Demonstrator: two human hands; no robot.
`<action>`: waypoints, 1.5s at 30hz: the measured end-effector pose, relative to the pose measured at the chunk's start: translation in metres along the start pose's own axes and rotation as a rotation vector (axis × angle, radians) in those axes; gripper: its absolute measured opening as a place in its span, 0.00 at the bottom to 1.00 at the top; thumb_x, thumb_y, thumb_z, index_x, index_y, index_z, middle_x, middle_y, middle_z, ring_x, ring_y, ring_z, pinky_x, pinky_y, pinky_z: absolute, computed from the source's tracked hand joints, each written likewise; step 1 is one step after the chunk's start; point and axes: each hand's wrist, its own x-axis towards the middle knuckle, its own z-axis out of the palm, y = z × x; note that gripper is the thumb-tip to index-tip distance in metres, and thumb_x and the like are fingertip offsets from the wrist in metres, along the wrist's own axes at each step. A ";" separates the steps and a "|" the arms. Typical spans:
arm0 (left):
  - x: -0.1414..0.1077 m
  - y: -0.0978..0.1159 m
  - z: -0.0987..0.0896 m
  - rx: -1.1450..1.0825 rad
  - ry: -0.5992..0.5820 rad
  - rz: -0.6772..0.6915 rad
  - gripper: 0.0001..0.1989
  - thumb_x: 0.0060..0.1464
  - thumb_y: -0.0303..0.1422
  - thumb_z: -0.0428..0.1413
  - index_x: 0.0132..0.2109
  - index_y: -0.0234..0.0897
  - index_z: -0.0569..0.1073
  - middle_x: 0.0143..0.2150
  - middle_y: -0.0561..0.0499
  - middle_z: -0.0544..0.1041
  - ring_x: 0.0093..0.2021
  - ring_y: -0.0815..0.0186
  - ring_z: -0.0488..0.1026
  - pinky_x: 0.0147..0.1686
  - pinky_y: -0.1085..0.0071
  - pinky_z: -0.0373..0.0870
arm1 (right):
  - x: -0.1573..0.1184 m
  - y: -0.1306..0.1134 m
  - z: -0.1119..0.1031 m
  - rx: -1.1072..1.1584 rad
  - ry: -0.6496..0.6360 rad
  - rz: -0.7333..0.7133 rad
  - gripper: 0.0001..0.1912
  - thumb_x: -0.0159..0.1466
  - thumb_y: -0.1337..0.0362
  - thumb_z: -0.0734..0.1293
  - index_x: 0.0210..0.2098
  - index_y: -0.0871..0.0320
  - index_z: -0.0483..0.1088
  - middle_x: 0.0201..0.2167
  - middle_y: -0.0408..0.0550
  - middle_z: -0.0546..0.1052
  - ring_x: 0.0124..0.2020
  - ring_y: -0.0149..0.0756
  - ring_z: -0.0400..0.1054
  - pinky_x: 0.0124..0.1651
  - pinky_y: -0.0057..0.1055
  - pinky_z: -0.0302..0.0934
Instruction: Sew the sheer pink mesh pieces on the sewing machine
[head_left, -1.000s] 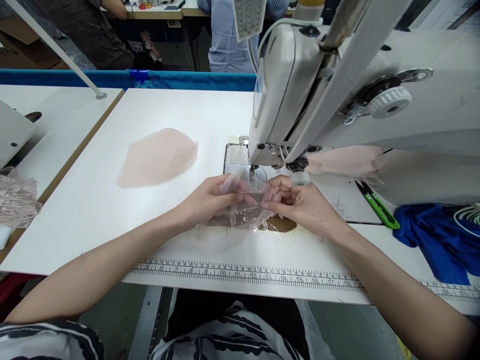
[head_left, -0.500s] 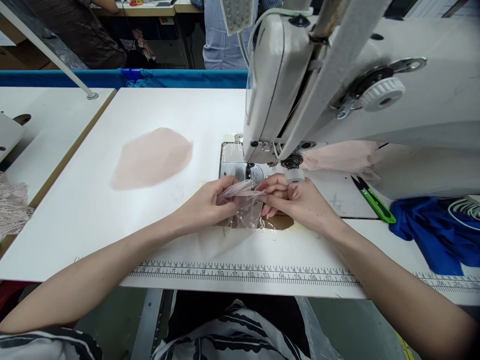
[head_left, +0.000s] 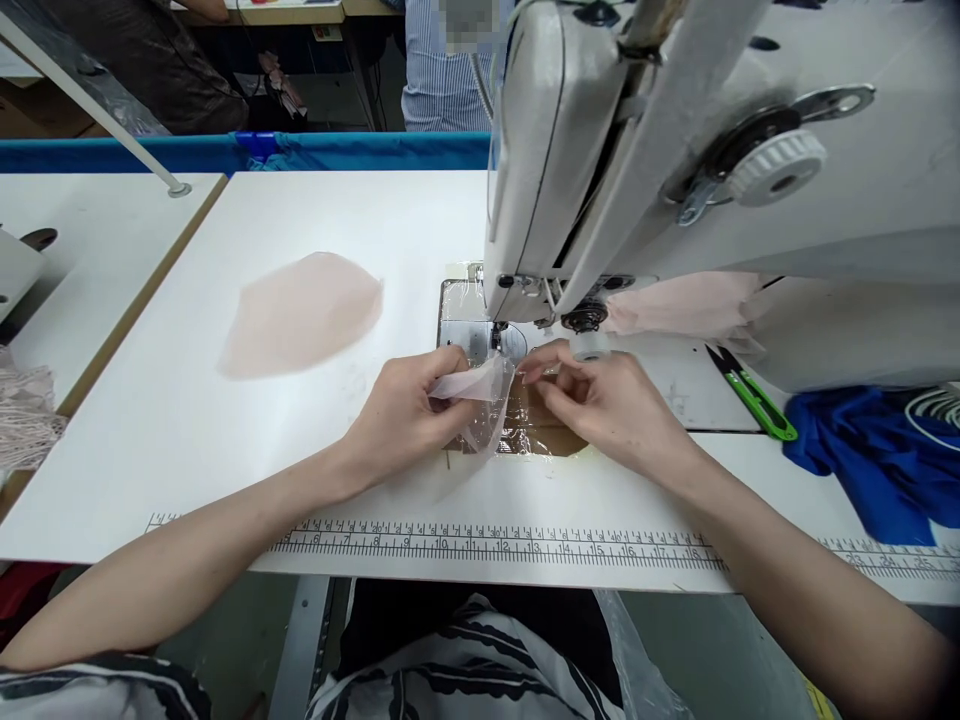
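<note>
Your left hand point(head_left: 409, 400) is clamped on the sheer cloth point(head_left: 480, 385), thumb and fingers pinching its folded upper part while the rest hangs loosely from the fingertips, just in front of the needle point(head_left: 496, 335). Your right hand point(head_left: 607, 405) is just beside the cloth's far edge with its fingers bent; you cannot tell from here whether its fingertips grip that edge. Between and below your hands lies a shiny brown patch point(head_left: 540, 430) on the bench point(head_left: 315, 220). The machine head point(head_left: 532, 150) stands in the way right above your hands, and its small white knob point(head_left: 591, 345) hangs just over your right hand, covering a bit of it. Beyond your left hand, up and to its left, a pale pink piece point(head_left: 304, 315) lies flat. Past your right hand, behind the knob, is a bunched pink cloth point(head_left: 682, 303); to that hand's right lie green snips point(head_left: 754, 393), tips pointing away from you, then a crumpled blue cloth point(head_left: 870, 460) near them. A printed ruler point(head_left: 480, 545) runs nearer you than both hands, passing under your forearms. Well left of your left hand sits a bundle of strings point(head_left: 30, 415).
</note>
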 end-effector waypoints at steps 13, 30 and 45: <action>-0.003 0.000 0.007 0.163 0.064 0.177 0.12 0.52 0.23 0.56 0.26 0.37 0.62 0.20 0.60 0.64 0.20 0.76 0.57 0.21 0.77 0.53 | 0.000 -0.006 0.014 0.398 -0.064 0.137 0.10 0.59 0.62 0.71 0.40 0.55 0.71 0.30 0.42 0.78 0.12 0.22 0.62 0.14 0.23 0.58; -0.001 -0.007 0.001 -0.023 -0.101 0.019 0.07 0.56 0.31 0.60 0.42 0.40 0.79 0.39 0.53 0.83 0.35 0.69 0.79 0.34 0.77 0.73 | -0.006 -0.006 0.022 0.422 0.031 0.024 0.04 0.58 0.64 0.72 0.31 0.57 0.76 0.27 0.44 0.80 0.28 0.33 0.76 0.32 0.29 0.73; -0.003 -0.012 0.005 0.095 0.020 0.199 0.12 0.55 0.20 0.56 0.43 0.38 0.79 0.36 0.54 0.84 0.31 0.71 0.80 0.31 0.78 0.75 | -0.011 -0.006 0.024 0.144 0.138 -0.300 0.03 0.65 0.66 0.67 0.38 0.54 0.74 0.31 0.42 0.79 0.30 0.29 0.74 0.31 0.25 0.71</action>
